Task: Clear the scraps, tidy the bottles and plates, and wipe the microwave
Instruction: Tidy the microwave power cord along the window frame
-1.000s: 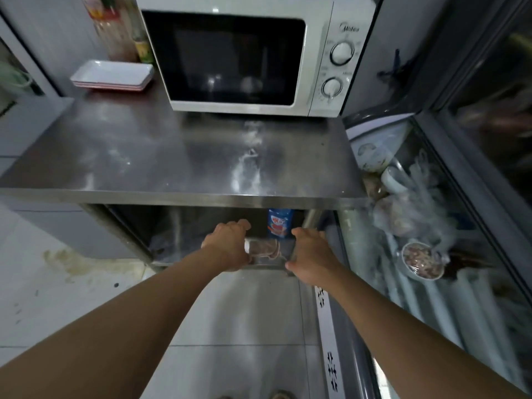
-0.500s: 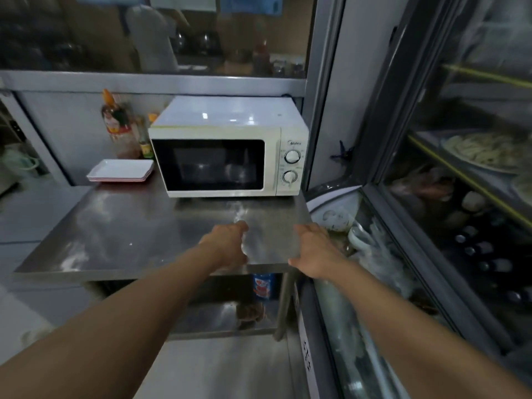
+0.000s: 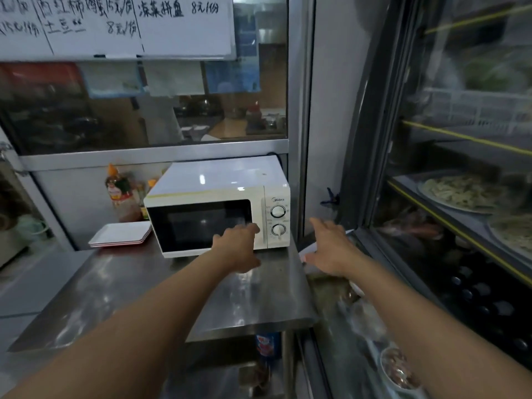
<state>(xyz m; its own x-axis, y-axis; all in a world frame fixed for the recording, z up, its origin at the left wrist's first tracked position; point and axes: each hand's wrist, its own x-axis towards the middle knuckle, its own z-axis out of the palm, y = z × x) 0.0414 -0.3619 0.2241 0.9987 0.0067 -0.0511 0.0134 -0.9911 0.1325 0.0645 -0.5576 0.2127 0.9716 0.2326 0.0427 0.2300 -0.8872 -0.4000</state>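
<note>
Head view: looking over a steel counter (image 3: pixel 121 286) toward a white microwave (image 3: pixel 218 205) at its back edge.
Left hand (image 3: pixel 239 246): raised in front of the microwave door's lower right corner, fingers loosely bent, holding nothing; contact with the door cannot be told.
Right hand (image 3: pixel 331 249): stretched out past the counter's right edge, fingers spread and relaxed, empty, near the microwave's right side but apart from it.
Microwave: standing shut, door dark, two dials (image 3: pixel 278 220) on the right panel, top looking fairly clean and glossy.
Plates (image 3: pixel 121 234): white square stack with a red rim, already neat, just beside the microwave's left side.
Bottles (image 3: pixel 122 194): sauce bottles with orange caps grouped behind the plates, against the back wall.
Counter surface: bare steel, smeared with pale streaks, no scraps to make out.
Lower shelf: blue-labelled bottle (image 3: pixel 267 344) under the counter's right front edge, blurred items beneath it.
Step in hand: likely the microwave step, judging by scraps gone and plates and bottles ordered.
Missing: no cloth or wipe in either hand, none seen on the counter.
Next move calls for: fetching a cloth first, or bracing the microwave with both hands to shift it; steady hold needed, since glossy sides may slip.
Right side: glass display case (image 3: pixel 460 197) with food trays, close to the right arm.
</note>
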